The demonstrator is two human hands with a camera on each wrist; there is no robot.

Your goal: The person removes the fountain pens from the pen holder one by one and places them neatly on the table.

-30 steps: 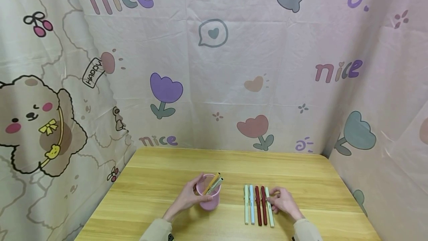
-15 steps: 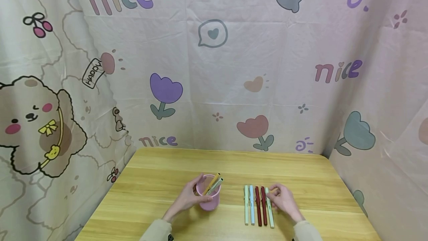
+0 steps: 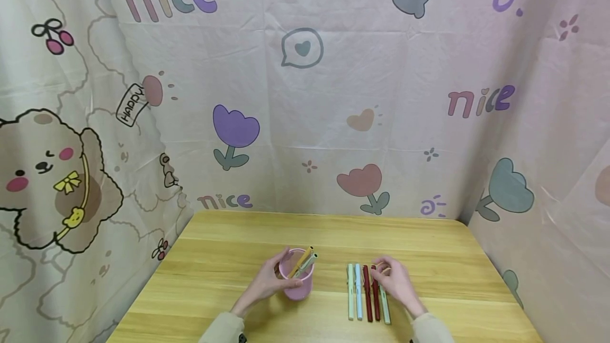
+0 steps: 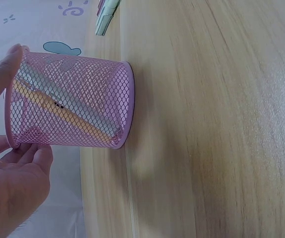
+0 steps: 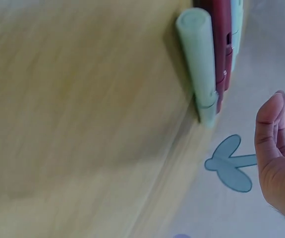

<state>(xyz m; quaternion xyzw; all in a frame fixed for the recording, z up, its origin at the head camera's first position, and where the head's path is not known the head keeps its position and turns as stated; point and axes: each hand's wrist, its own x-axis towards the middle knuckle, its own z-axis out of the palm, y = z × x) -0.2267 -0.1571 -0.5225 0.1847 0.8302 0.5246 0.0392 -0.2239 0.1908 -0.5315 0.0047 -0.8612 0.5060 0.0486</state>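
My left hand point(image 3: 264, 283) grips a pink mesh pen holder point(image 3: 298, 292) near its rim, thumb on the near side and fingers on the far side. Inside it lean a yellow pen point(image 3: 305, 258) and a pale green pen point(image 3: 307, 265). Over the right end of a row of pens hovers my right hand point(image 3: 398, 285), fingers loosely curved. It partly covers the rightmost pale green pen point(image 3: 385, 312) and the top of a dark red pen point(image 3: 376, 300). In the right wrist view that hand point(image 5: 281, 158) shows nothing between thumb and fingers, beyond the pale green pen point(image 5: 200, 59).
Left of those lie another dark red pen point(image 3: 368, 298), a light blue pen point(image 3: 359, 295) and a pale green pen point(image 3: 350, 295), side by side. The wooden table point(image 3: 229, 237) ends at a printed curtain point(image 3: 295, 120) behind and at both sides.
My right hand has moved left and slightly away from me, from beside the rightmost pale green pen to over the tops of the right-hand pens. The left hand and pen holder stay put.
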